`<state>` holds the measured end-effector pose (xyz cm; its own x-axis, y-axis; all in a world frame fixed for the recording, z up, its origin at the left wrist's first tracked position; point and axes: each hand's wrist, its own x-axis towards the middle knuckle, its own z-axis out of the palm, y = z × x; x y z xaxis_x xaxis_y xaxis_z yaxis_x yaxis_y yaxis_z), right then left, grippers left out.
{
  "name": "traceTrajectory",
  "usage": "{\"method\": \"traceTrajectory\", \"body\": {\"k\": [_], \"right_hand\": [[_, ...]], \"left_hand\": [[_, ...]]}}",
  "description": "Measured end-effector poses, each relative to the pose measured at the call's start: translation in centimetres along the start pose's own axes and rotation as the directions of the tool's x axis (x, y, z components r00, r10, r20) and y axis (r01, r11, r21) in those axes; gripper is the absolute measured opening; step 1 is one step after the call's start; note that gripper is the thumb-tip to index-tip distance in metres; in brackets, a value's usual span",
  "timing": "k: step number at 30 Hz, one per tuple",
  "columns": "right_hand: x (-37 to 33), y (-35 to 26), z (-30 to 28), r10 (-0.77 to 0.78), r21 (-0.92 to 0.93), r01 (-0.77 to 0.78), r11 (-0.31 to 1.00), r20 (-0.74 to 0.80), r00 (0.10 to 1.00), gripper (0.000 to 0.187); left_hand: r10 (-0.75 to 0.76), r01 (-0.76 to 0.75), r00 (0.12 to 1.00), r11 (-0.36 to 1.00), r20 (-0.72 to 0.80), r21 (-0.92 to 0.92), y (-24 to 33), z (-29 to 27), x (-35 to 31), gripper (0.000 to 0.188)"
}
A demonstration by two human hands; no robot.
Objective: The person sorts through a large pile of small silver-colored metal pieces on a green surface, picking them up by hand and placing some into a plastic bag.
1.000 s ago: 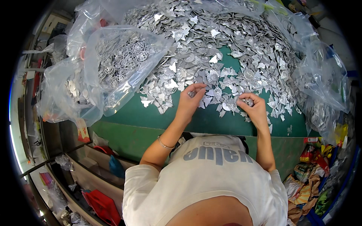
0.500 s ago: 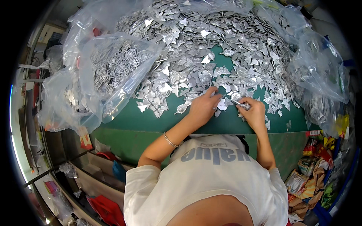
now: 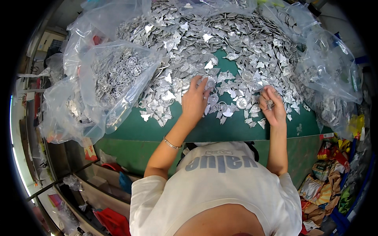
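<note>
A large heap of small flat silver metal pieces (image 3: 181, 59) covers much of the green tabletop (image 3: 165, 131). My left hand (image 3: 193, 103) reaches into the near edge of the heap, its fingers apart and touching the pieces beside a round one (image 3: 211, 82). To its right, my right hand (image 3: 274, 108) is raised with curled fingers around a few small metal pieces (image 3: 269, 104); their exact shape is partly hidden. Between the hands lie scattered loose pieces, among them a round medallion (image 3: 241, 103) and a pale pointed piece (image 3: 227, 113).
At the left, a clear plastic bag (image 3: 118, 78) holds openwork round metal pieces. Another clear bag (image 3: 328, 78) with metal pieces stands at the right. Below the table on the left is an open drawer (image 3: 98, 179); colourful packages (image 3: 315, 187) lie at the lower right.
My left hand has moved left and farther into the heap. My right hand has moved right and slightly away from me, its fingers still curled around metal pieces.
</note>
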<state>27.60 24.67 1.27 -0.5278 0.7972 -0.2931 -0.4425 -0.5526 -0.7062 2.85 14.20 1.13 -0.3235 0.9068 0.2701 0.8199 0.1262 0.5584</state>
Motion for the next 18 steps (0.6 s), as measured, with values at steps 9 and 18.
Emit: {"method": "traceTrajectory", "body": {"k": [9,18], "right_hand": [[2.3,1.0,5.3,-0.199,-0.876,0.217,-0.432,0.327,0.924,0.034],[3.0,0.3,5.3,-0.155,-0.812,0.292,-0.506,0.418,0.895,0.032]], "left_hand": [[-0.061,0.054,0.993,0.996,0.102,0.074,-0.1,0.3,0.5,0.033],[-0.418,0.553,0.821,0.41,0.39,-0.725,-0.5,-2.5,-0.3,0.018]]}}
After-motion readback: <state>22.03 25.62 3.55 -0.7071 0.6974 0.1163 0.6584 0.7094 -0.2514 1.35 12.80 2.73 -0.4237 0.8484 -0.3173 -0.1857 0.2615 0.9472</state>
